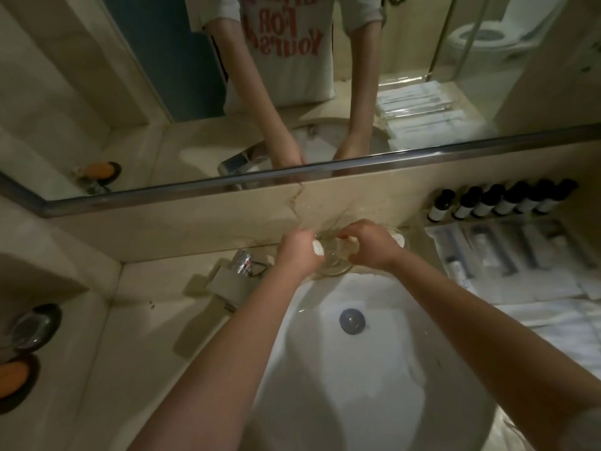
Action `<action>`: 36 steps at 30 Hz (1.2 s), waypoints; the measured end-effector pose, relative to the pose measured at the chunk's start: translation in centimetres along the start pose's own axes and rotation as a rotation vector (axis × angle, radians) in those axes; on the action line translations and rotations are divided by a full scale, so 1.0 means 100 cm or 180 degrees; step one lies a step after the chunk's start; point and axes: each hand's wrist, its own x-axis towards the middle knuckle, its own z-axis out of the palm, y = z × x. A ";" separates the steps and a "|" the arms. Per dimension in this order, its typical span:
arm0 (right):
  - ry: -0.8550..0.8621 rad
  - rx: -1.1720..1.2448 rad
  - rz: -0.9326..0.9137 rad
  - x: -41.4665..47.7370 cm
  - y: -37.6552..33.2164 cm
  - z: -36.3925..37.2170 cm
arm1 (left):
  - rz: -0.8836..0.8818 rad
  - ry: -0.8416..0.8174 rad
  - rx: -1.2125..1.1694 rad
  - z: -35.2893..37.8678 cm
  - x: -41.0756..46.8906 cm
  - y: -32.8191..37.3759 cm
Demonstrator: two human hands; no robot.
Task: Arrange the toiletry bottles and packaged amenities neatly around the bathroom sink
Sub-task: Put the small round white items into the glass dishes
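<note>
Behind the white sink [374, 369], both my hands meet at a clear glass [336, 263] standing on the counter's back edge. My left hand [299, 253] curls round its left side, and a small white piece [318, 248] shows at its fingers; I cannot tell what it is. My right hand [370, 245] pinches the glass's rim from the right. A white cap-like item [399, 239] peeks out behind the right hand. Several dark bottles with white labels [500, 201] stand in a row against the wall at right. Below them lie packaged amenities [494, 255] side by side.
A chrome faucet [232, 281] sits left of the sink. White towels [559, 323] lie at right. At far left are a black dish [35, 327] and an orange soap [13, 372]. The mirror [292, 92] runs above the backsplash.
</note>
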 end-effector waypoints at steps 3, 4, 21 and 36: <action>-0.0210 -0.0290 -0.0064 0.011 0.009 0.007 | -0.0057 -0.0121 0.0309 0.017 0.021 0.000; -0.0218 -0.0330 -0.0108 0.013 0.011 0.010 | -0.0079 -0.0168 0.0464 0.022 0.027 0.002; 0.0512 -0.1014 0.0133 0.011 0.009 0.045 | -0.0154 -0.0206 0.0230 0.039 0.039 -0.016; 0.0294 -0.0966 0.0065 0.021 0.006 0.035 | -0.0008 -0.0425 0.0451 0.037 0.045 -0.017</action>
